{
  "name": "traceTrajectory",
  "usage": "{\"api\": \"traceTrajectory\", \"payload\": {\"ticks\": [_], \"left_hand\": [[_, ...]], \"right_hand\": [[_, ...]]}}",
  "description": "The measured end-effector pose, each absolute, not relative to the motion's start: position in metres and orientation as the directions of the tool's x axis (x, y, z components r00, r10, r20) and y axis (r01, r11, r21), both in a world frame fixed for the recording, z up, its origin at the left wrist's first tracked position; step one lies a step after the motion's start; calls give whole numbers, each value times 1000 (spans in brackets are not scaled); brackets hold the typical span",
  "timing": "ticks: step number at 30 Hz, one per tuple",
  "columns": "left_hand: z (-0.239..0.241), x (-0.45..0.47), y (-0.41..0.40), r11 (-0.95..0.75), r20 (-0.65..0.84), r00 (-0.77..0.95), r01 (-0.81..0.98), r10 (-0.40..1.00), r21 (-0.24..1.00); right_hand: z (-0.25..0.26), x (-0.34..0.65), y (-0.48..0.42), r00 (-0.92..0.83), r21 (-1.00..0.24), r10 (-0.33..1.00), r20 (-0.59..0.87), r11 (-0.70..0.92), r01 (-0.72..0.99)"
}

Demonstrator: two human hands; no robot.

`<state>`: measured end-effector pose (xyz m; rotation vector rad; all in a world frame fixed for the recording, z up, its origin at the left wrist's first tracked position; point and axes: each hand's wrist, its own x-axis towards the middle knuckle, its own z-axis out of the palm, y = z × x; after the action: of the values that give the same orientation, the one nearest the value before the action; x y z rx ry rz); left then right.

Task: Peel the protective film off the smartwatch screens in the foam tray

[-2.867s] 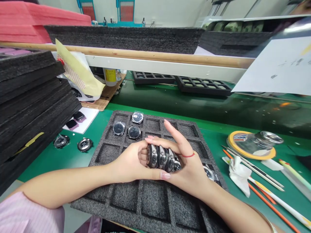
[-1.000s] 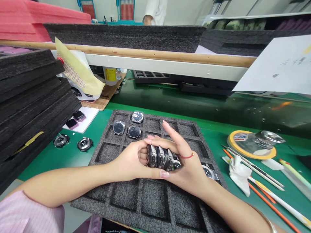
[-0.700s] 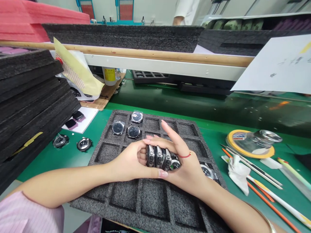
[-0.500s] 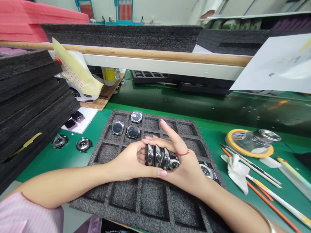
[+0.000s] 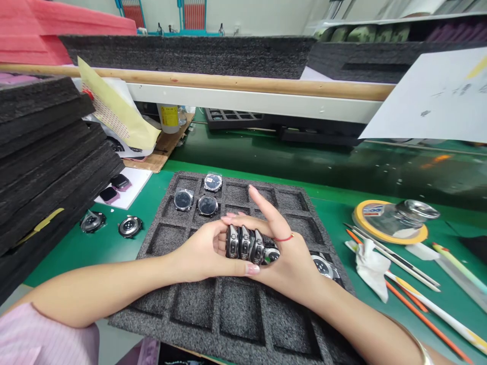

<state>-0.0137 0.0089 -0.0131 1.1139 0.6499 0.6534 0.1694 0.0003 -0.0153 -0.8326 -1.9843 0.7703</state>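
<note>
Three strapless watch cases (image 5: 244, 243), dark with silver rims and side buttons, stand on edge in a row between my hands. My left hand (image 5: 203, 248) is closed around the row's left end, its thumb along the near side. From the right, my right hand (image 5: 291, 258) grips the same row, with one finger raised and others behind the cases. Under both hands lies a black foam tray (image 5: 241, 309) with square pockets. Face-up watch cases (image 5: 208, 205) sit in its far left pockets. Another watch case (image 5: 322, 265) shows in the tray beyond my right wrist, partly hidden.
Two watch cases (image 5: 130, 226) and two square watches (image 5: 109, 194) lie left, by stacked black foam (image 5: 41, 152). At right are a glass bottle (image 5: 409, 218), a yellow tape roll (image 5: 363, 228), a crumpled tissue (image 5: 371, 266) and several thin sticks. A wooden-edged shelf (image 5: 228, 83) crosses behind.
My hands and the watch cases keep the same pose; the view has shifted very slightly. At the top, a person's white sleeve and hand have left their earlier spot.
</note>
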Motion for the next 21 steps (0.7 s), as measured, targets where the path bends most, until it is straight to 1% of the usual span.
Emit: {"api": "traceTrajectory", "payload": {"ticks": [6,12,17,21], "left_hand": [[-13,-14,10,301,-120,650,-173,750,938],[-14,-14,10,293,-122,655,-159,746,943],[-13,-14,10,286,-119,653,-155,748,946],[-10,-12,10,219,-79,627,-148,775,964]], "right_hand": [[-16,170,0,-441,-767,783,439,582,269],[-16,170,1,-448,-749,776,444,596,289],[-16,170,1,-455,-761,774,441,591,268],[-17,169,4,-479,-756,767,427,593,277]]}}
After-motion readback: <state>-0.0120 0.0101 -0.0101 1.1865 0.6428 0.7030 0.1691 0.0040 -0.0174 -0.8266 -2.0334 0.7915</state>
